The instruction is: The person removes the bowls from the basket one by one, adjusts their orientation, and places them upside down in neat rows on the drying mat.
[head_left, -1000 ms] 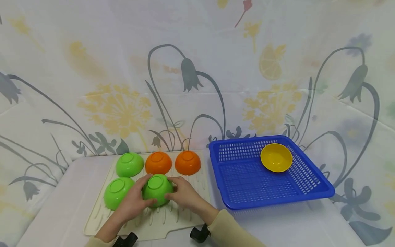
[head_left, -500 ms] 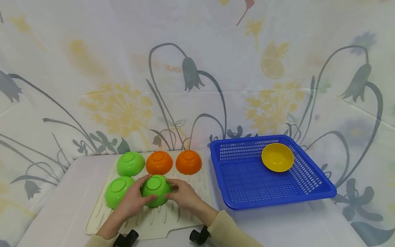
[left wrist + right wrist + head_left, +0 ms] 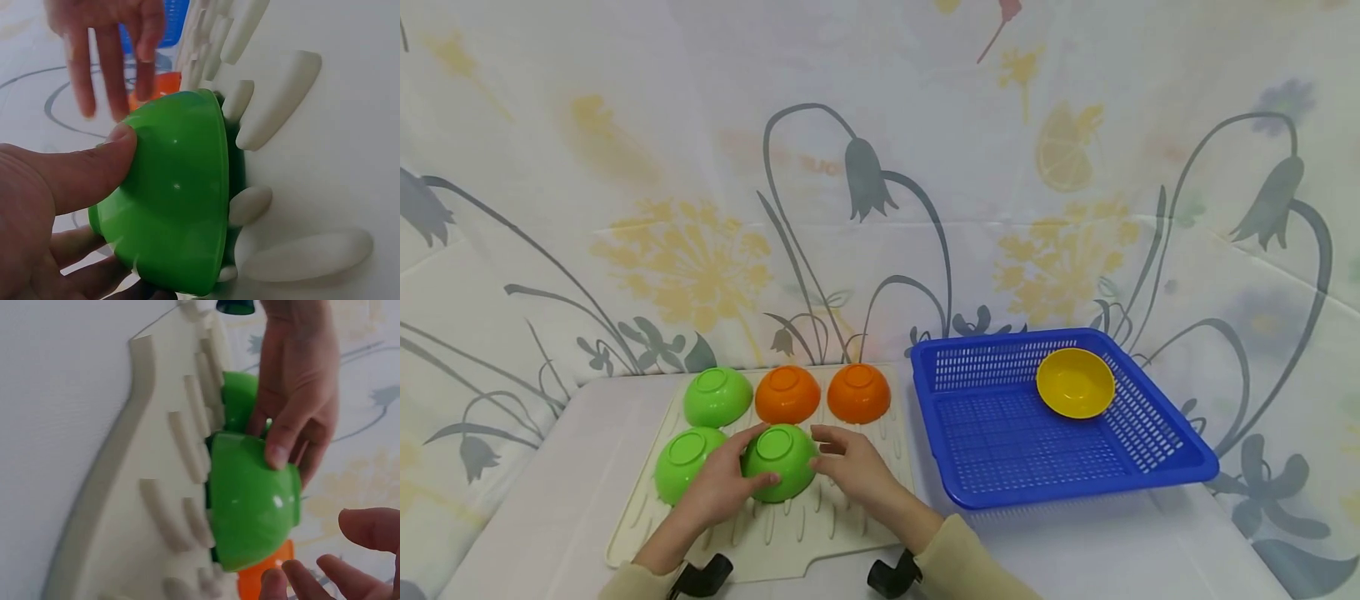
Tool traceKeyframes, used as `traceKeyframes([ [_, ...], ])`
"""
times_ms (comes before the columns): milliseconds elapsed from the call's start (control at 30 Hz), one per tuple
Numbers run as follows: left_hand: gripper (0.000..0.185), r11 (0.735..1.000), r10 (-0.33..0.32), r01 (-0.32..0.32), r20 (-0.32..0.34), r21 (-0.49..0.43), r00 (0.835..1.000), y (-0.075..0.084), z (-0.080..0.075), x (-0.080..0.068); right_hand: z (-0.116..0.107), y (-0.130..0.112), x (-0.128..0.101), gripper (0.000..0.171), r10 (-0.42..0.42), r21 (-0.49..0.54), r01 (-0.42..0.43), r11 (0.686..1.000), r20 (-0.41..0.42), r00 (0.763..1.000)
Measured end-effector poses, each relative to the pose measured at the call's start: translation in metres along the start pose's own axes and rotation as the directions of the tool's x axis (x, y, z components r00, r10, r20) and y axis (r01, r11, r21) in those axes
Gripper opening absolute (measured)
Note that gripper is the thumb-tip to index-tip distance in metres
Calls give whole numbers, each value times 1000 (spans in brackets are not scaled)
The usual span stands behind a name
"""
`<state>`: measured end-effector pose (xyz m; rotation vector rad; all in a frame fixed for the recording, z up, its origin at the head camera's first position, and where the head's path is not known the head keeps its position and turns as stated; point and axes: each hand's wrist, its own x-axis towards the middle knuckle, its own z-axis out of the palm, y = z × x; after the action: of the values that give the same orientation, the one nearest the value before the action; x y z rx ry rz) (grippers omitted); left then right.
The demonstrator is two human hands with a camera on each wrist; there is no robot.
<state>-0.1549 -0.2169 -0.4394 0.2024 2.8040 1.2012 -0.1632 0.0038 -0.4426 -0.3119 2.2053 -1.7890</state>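
Note:
An upside-down green bowl rests on the ribbed cream draining mat, front row. My left hand holds it from the left, thumb on the near side and fingers round the far side. In the left wrist view the rim of this green bowl lies right at the mat's ribs. Off its right side is my right hand, fingers loosely extended and holding nothing. The right wrist view shows a gap between the bowl and those fingertips.
Another overturned green bowl sits just left, partly behind my left hand. Along the mat's back stand a green bowl and two orange bowls. At right, a blue plastic basket contains a yellow bowl, opening up.
The green bowl has shifted slightly left on the mat. My right hand has let go of it and drawn back to the right, while the left hand keeps its hold.

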Motion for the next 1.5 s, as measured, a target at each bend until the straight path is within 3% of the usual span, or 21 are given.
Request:
traceKeyframes([
  [400,76,1000,9,-9,-7,28,1000,-2,1,1,-23,-42,-25,38,-97,97,99,990,-23,995],
  [600,76,999,13,-13,-8,52,1000,-4,0,1,-46,-48,-33,38,-129,93,132,987,-37,991],
  [767,76,997,29,-28,-11,66,1000,-4,-1,0,-72,-46,-42,37,-124,100,135,986,-104,987],
  [967,77,998,36,-35,-13,57,999,-5,0,0,-112,-46,-54,38,-105,58,119,991,-197,975],
  [1233,76,998,32,-31,-20,58,999,-3,-1,0,-178,-48,-59,43,-129,-33,125,992,-243,961],
  [1500,77,999,20,-19,-19,50,1000,-4,2,1,-249,-48,-67,51,-120,-6,124,992,-309,943],
])
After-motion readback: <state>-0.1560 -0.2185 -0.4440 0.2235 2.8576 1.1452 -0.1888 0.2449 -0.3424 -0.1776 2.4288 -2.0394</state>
